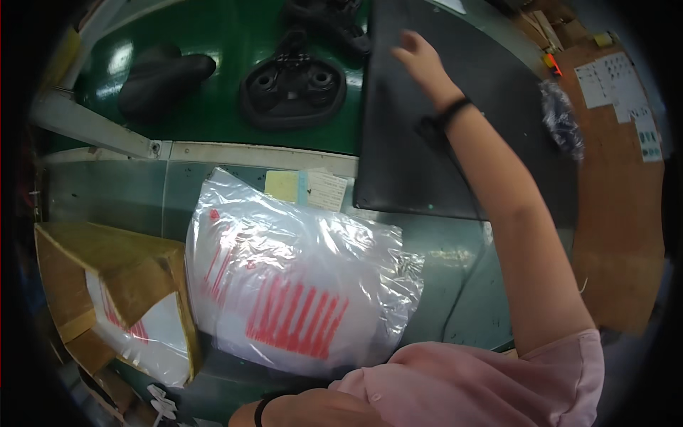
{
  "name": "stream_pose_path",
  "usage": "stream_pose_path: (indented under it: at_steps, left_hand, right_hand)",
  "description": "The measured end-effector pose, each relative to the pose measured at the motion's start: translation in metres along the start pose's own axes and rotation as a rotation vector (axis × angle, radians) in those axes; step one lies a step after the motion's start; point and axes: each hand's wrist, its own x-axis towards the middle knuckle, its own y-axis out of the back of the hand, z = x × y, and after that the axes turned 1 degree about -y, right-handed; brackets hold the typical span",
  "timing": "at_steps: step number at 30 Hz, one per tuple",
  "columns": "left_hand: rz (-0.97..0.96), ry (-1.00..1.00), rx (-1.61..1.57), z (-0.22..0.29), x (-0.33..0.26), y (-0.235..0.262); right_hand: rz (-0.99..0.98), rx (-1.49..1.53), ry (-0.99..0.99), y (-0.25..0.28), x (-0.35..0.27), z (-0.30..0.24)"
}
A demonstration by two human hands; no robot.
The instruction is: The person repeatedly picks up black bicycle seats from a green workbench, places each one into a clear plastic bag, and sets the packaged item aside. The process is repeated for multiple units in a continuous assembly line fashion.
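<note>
Black mat (427, 107) lay across the green belt's (213, 107) edge, the right hand (420, 60) resting open on its far corner, ideally pressing flat, while the left hand's state couldn't be told.

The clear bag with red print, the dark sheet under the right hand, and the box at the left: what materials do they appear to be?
The clear bag looks like thin glossy plastic film: it is see-through, crinkled and full of glints. The dark sheet under the right hand seems a matte rubber or plastic mat, flat with little shine; which one is unclear. The box appears to be brown cardboard, with folded flaps.
</note>
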Motion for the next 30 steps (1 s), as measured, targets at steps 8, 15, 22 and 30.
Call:
stream_pose_path:
  at_steps: [8,15,22,30]
  left_hand:
    - [0.129,0.534,0.245,-0.039,-0.077,0.079]
    - [0.363,1.131,1.087,-0.037,-0.149,0.091]
    - [0.036,1.003,1.486,-0.039,-0.160,0.101]
    - [-0.224,0.659,1.537,-0.116,-0.156,-0.022]
  right_hand:
    - [-0.008,-0.405,-0.153,-0.116,0.092,-0.043]
    - [-0.234,0.479,-0.089,0.003,-0.007,-0.049]
    - [-0.103,-0.104,-0.227,0.180,-0.305,-0.027]
    - [-0.102,-0.075,-0.522,0.202,-0.533,-0.016]
